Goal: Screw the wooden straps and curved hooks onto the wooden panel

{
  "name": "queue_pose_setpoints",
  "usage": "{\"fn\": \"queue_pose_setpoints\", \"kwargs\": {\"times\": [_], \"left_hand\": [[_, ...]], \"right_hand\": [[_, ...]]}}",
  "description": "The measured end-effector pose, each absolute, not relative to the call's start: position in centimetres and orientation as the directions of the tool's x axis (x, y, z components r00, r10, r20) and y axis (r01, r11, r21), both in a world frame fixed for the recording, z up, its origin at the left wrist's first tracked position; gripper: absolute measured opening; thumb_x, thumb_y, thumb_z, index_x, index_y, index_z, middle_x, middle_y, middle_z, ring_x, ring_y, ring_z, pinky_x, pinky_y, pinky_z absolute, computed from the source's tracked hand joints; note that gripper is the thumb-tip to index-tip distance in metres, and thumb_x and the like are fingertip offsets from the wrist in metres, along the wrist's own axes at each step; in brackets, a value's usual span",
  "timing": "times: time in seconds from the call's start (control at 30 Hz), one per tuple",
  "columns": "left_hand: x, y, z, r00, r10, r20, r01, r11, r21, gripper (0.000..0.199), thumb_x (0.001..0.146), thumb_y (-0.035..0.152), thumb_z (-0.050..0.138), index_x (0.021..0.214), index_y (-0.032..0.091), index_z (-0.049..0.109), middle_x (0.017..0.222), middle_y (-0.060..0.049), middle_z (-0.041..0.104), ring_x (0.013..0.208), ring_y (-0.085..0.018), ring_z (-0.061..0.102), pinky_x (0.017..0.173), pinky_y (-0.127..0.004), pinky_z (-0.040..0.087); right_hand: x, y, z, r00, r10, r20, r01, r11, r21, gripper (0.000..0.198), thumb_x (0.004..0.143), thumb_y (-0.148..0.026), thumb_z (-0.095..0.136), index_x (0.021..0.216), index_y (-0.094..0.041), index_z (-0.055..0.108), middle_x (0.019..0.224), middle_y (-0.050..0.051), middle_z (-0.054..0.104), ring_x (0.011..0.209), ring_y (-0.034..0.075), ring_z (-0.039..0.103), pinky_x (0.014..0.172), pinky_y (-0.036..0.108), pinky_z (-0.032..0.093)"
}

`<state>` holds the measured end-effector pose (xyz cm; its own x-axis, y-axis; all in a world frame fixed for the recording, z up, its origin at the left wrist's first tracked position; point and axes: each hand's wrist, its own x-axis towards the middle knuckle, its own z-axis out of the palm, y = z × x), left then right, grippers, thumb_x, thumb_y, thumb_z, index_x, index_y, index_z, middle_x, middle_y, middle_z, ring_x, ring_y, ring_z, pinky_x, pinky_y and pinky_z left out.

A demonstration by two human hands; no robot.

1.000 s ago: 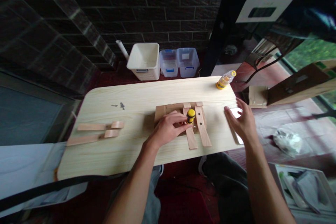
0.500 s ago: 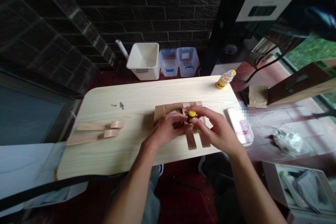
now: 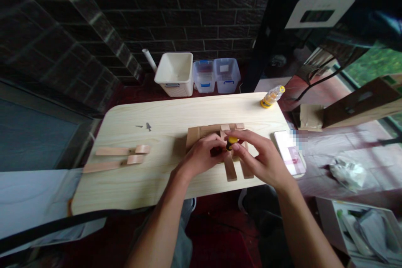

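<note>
My right hand is closed around a short screwdriver with a yellow-and-black handle. Its tip is hidden by fingers. Close beside it, my left hand has its fingers pinched together near the screwdriver's lower end; what they hold is hidden. Both hands are over a brown cardboard box lying on the table. A wooden strip lies across the box under the screwdriver, its end sticking out towards me. A second wooden strip lies parallel to it, partly covered by my right hand.
On the light wooden table, two wooden pieces with end blocks lie at left, near small dark metal parts. A clear yellow-based bottle stands at the far right corner, a phone at the right edge. Plastic bins sit behind.
The screwdriver's handle tilts a little more to the right, and my right fingers have shifted around it. My left hand stays in much the same place. The whole view has shifted slightly.
</note>
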<state>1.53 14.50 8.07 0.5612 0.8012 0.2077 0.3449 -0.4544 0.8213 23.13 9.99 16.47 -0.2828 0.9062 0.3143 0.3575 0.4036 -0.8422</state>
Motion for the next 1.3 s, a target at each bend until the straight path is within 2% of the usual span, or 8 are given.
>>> {"fn": "queue_pose_setpoints", "kwargs": {"times": [0.27,0.5,0.73,1.0,1.2,1.3], "left_hand": [[1.5,14.4,8.5,0.581,0.793,0.186,0.354,-0.452,0.819,0.006,0.093,0.019,0.071,0.097,0.023,0.072,0.097,-0.001,0.066,0.085,-0.014,0.066,0.075,-0.027,0.051],[1.8,14.3,9.4,0.557,0.811,0.180,0.357,-0.430,0.829,0.010,0.089,0.013,0.069,0.093,0.022,0.074,0.098,-0.001,0.068,0.082,-0.013,0.066,0.071,-0.025,0.053],[1.7,14.4,9.2,0.561,0.805,0.192,0.358,-0.445,0.821,0.018,0.087,0.008,0.066,0.096,0.021,0.075,0.099,-0.002,0.069,0.083,-0.013,0.067,0.070,-0.024,0.052],[1.8,14.4,9.1,0.559,0.802,0.212,0.365,-0.467,0.805,0.018,0.085,0.006,0.065,0.091,0.020,0.074,0.098,-0.002,0.070,0.084,-0.014,0.068,0.073,-0.026,0.053],[1.8,14.5,9.0,0.575,0.789,0.215,0.386,-0.493,0.780,0.014,0.088,0.009,0.067,0.094,0.021,0.072,0.101,-0.003,0.071,0.088,-0.016,0.068,0.078,-0.030,0.055],[1.7,14.6,8.9,0.580,0.779,0.238,0.373,-0.514,0.773,0.011,0.089,0.011,0.067,0.093,0.020,0.071,0.098,-0.003,0.070,0.088,-0.017,0.068,0.077,-0.029,0.054]], "right_hand": [[23.7,10.2,15.9,-0.231,0.903,0.362,0.387,0.427,-0.818,0.026,0.105,-0.035,0.070,0.128,-0.025,0.075,0.119,0.008,0.082,0.097,0.021,0.076,0.088,0.036,0.065],[23.3,9.8,16.3,-0.255,0.900,0.353,0.368,0.428,-0.826,0.028,0.107,-0.029,0.066,0.134,-0.027,0.072,0.130,0.009,0.079,0.113,0.023,0.077,0.093,0.038,0.065],[24.2,9.5,17.3,-0.346,0.869,0.353,0.363,0.471,-0.804,0.037,0.108,-0.016,0.057,0.140,-0.030,0.070,0.139,0.008,0.077,0.132,0.023,0.072,0.112,0.043,0.061],[24.4,9.8,16.7,-0.326,0.854,0.405,0.415,0.514,-0.750,0.033,0.107,-0.018,0.062,0.136,-0.031,0.073,0.132,0.008,0.079,0.123,0.022,0.076,0.104,0.039,0.066],[23.9,9.3,17.2,-0.357,0.859,0.368,0.408,0.497,-0.766,0.039,0.108,-0.019,0.060,0.144,-0.031,0.068,0.141,0.009,0.075,0.133,0.024,0.072,0.112,0.045,0.063],[23.8,9.2,17.4,-0.356,0.858,0.371,0.436,0.503,-0.746,0.035,0.109,-0.020,0.059,0.141,-0.030,0.070,0.137,0.010,0.077,0.128,0.023,0.074,0.108,0.042,0.065]]}}
